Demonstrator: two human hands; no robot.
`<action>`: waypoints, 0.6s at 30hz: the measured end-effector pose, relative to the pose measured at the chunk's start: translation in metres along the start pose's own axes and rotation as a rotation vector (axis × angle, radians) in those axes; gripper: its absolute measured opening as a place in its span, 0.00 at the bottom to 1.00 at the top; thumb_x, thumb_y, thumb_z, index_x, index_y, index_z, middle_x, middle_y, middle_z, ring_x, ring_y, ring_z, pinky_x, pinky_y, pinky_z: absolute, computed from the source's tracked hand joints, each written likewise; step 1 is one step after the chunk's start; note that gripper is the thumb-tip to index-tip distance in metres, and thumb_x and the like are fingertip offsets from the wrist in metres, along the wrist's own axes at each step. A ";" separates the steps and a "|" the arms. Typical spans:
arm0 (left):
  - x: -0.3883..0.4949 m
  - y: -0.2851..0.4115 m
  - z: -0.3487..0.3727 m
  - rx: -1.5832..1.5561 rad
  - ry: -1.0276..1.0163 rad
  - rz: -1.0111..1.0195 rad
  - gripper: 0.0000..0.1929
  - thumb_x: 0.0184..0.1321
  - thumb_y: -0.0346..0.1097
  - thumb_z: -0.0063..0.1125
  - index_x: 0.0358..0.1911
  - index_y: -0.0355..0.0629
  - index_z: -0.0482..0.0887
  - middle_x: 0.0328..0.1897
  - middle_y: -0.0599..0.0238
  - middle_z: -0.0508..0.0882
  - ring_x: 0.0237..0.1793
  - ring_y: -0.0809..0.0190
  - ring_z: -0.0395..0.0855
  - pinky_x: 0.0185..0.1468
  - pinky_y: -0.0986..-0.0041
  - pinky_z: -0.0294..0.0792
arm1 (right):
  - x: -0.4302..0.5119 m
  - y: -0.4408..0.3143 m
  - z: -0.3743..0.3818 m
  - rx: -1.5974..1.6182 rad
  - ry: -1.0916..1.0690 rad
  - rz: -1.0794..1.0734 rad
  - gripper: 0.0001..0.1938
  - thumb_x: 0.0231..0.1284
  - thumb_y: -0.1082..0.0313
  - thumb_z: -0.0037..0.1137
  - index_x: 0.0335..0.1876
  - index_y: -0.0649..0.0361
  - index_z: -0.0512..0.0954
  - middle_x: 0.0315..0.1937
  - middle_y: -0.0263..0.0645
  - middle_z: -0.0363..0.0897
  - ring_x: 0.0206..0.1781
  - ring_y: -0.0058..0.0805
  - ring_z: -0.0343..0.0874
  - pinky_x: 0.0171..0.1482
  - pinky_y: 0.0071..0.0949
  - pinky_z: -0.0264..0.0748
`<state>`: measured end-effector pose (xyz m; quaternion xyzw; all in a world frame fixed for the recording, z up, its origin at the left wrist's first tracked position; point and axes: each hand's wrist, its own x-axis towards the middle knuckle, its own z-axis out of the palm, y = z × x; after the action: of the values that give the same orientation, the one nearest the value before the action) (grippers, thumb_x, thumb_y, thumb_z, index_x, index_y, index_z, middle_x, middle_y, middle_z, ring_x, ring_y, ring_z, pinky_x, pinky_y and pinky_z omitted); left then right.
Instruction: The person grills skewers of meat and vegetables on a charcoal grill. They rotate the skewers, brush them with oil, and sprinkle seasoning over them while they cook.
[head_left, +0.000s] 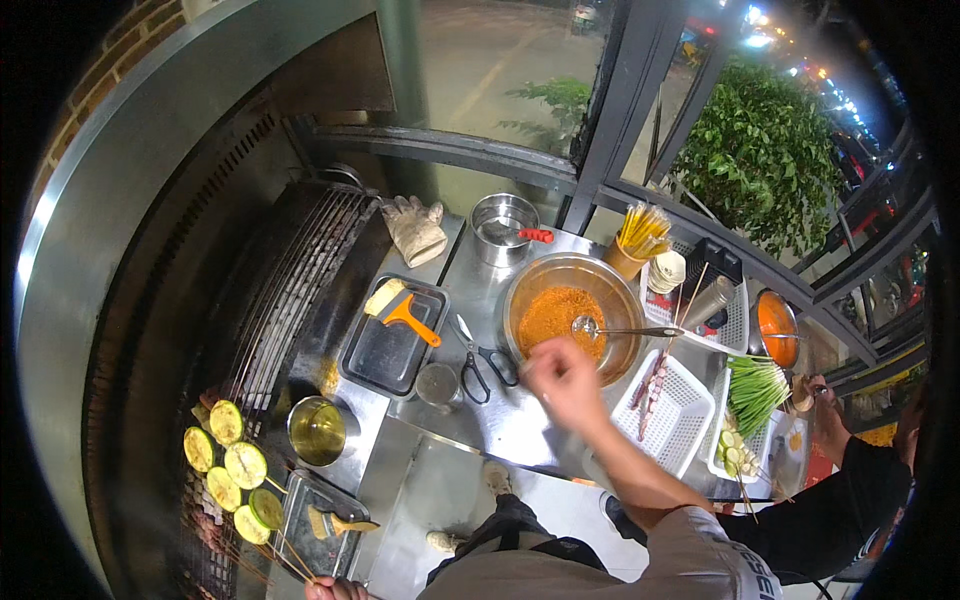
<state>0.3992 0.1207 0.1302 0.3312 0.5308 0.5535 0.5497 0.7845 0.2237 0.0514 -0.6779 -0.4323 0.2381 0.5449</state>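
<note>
At the bottom edge my left hand (337, 589), partly cut off by the frame, grips the ends of wooden skewers (294, 553). The skewers carry round green-rimmed vegetable slices (246, 465), which lie over the left grill. My right hand (564, 381) hovers by the near left rim of a large steel bowl (517, 289). Its fingers are curled and blurred, so whether it holds anything cannot be told. Orange-red ground seasoning (559, 311) fills the bowl's bottom, with a metal ladle (637, 331) resting in it. Black-handled scissors (480, 364) lie just left of that hand.
Meat skewers (206, 525) lie on the charcoal grill (289, 277). Nearby are an orange-handled brush (405, 313) on a black tray (386, 360), an oil pot (318, 431) and a glove (415, 229). White baskets (686, 416) stand right, beside a co-worker's hand (825, 412).
</note>
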 end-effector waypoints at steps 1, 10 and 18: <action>0.003 -0.001 0.003 0.081 -0.019 0.025 0.05 0.70 0.32 0.43 0.41 0.38 0.70 0.21 0.73 0.58 0.23 0.71 0.57 0.28 0.79 0.56 | -0.014 -0.002 0.017 -0.169 -0.160 0.060 0.26 0.52 0.63 0.67 0.54 0.65 0.70 0.44 0.40 0.75 0.37 0.29 0.77 0.41 0.25 0.75; 0.022 -0.003 0.003 -0.229 -0.074 -0.037 0.08 0.69 0.36 0.47 0.40 0.38 0.73 0.17 0.73 0.62 0.19 0.71 0.58 0.27 0.79 0.56 | -0.008 0.004 0.122 -0.343 -0.247 0.051 0.44 0.43 0.52 0.70 0.66 0.60 0.59 0.60 0.53 0.68 0.56 0.49 0.75 0.55 0.37 0.73; 0.012 0.002 -0.005 -0.216 -0.079 -0.021 0.09 0.69 0.38 0.48 0.40 0.40 0.74 0.18 0.74 0.61 0.19 0.72 0.57 0.26 0.80 0.54 | 0.086 -0.010 0.070 -0.262 0.050 -0.082 0.39 0.41 0.54 0.71 0.59 0.64 0.65 0.46 0.55 0.79 0.51 0.49 0.79 0.51 0.39 0.75</action>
<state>0.3923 0.1318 0.1280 0.2860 0.4497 0.5881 0.6084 0.7693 0.3340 0.0526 -0.7306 -0.4735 0.1403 0.4715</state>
